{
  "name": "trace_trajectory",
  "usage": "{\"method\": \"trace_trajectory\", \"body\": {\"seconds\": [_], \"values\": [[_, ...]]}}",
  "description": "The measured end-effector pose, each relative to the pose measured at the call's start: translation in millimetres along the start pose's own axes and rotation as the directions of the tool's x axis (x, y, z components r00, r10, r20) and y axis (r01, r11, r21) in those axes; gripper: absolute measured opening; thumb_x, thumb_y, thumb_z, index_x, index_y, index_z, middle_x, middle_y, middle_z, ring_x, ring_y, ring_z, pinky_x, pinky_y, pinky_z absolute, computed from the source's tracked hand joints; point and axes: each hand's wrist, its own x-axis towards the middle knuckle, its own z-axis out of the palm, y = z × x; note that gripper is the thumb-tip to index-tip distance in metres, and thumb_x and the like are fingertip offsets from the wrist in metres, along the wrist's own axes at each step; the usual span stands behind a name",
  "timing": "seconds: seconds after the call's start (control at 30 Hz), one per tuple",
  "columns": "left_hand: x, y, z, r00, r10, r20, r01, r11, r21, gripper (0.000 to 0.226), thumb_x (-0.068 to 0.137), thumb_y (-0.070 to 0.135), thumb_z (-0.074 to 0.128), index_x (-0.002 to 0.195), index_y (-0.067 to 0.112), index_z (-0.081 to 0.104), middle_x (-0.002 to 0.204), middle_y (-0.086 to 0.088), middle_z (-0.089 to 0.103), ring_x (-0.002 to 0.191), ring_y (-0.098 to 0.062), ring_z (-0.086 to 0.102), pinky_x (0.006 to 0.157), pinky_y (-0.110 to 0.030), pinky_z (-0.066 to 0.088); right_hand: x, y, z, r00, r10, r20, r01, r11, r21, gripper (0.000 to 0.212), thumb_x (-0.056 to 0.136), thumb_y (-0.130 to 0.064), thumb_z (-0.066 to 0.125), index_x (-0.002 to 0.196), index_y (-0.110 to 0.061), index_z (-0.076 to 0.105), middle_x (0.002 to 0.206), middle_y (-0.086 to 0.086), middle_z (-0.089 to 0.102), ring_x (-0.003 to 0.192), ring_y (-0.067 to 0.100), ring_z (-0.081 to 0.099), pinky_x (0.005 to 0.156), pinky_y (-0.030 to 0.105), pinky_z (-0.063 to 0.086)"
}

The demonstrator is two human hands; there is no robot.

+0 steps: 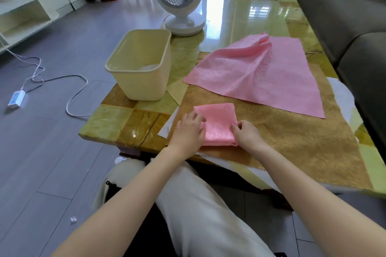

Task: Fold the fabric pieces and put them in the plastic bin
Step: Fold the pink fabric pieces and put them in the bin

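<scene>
Over on the left, a white power strip (16, 99) lay on the grey floor with its white cable (76, 92) looping toward the table. On the near left corner of the glossy yellow-green marbled table (110, 125) stood the cream rectangular plastic bin (144, 64), upright and open at the top; something pale showed at its bottom, but I could not tell what. Behind the bin, at the table's far edge, a white round desk fan (179, 0) faced the person.

Nearer, the person's left hand (189, 131) lay on the left edge of the folded pink fabric piece (219, 123), fingers bent down onto the cloth and holding that side. The piece sat flat as a small rectangle at the front of the table, on top of a large golden-brown textured cloth (282, 142), well apart from the bin and not in it. The right hand (248, 134) pinched the piece's right edge near its lower corner, thumb and fingers closed narrowly on the fabric.

Beyond the hands, to the right of the bin, a large unfolded pink fabric sheet (261, 73) was spread across the golden-brown cloth, rumpled into ridges toward its far corner. At the far right ran a dark grey sofa (344, 16), just beside the table.
</scene>
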Motion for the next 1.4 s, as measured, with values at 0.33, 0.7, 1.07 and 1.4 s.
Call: {"method": "trace_trajectory", "body": {"seconds": [0.33, 0.7, 1.07, 1.4], "values": [[-2.6, -16.9, 14.4, 0.992, -0.060, 0.110, 0.034, 0.975, 0.219, 0.047, 0.098, 0.037, 0.034, 0.141, 0.019, 0.031, 0.149, -0.002, 0.029, 0.133, -0.022, 0.031, 0.106, -0.041, 0.028, 3.0, 2.9, 0.2, 0.995, 0.043, -0.092, -0.041, 0.999, 0.031, 0.027, 0.094, -0.029, 0.048, 0.107, -0.005, 0.048, 0.101, 0.010, 0.058, 0.092, 0.030, 0.061, 0.077, 0.037, 0.050], [-2.9, -24.0, 17.9, 0.999, -0.020, 0.034, 0.014, 0.983, 0.180, 0.038, 0.098, 0.030, 0.033, 0.135, 0.021, 0.037, 0.140, 0.000, 0.040, 0.125, -0.020, 0.039, 0.102, -0.039, 0.032, -4.5, -24.0, -18.6, 0.997, 0.015, 0.074, -0.023, 0.994, 0.109, 0.033, 0.089, -0.023, 0.048, 0.058, -0.013, 0.050, 0.063, 0.002, 0.055, 0.060, 0.016, 0.049, 0.062, 0.027, 0.041], [10.3, -52.4, -29.1, 0.994, -0.091, 0.061, 0.091, 0.996, 0.000, 0.034, 0.090, 0.014, 0.048, 0.124, 0.013, 0.051, 0.123, -0.010, 0.051, 0.114, -0.029, 0.047, 0.094, -0.038, 0.039, -1.7, -120.5, -21.1, 0.906, -0.400, -0.141, 0.395, 0.917, -0.063, 0.025, 0.096, -0.029, 0.046, 0.095, -0.007, 0.057, 0.078, 0.002, 0.060, 0.075, 0.020, 0.055, 0.064, 0.030, 0.039], [35.8, -98.5, -107.2, 0.901, -0.224, -0.370, 0.193, 0.974, -0.119, 0.039, 0.088, 0.002, 0.048, 0.126, 0.009, 0.051, 0.125, -0.013, 0.046, 0.117, -0.027, 0.044, 0.096, -0.030, 0.034, 18.1, -184.6, 12.6, 0.782, -0.560, -0.272, 0.601, 0.793, 0.096, 0.026, 0.100, -0.031, 0.039, 0.103, -0.008, 0.053, 0.089, 0.003, 0.057, 0.078, 0.019, 0.055, 0.067, 0.031, 0.040]]}}
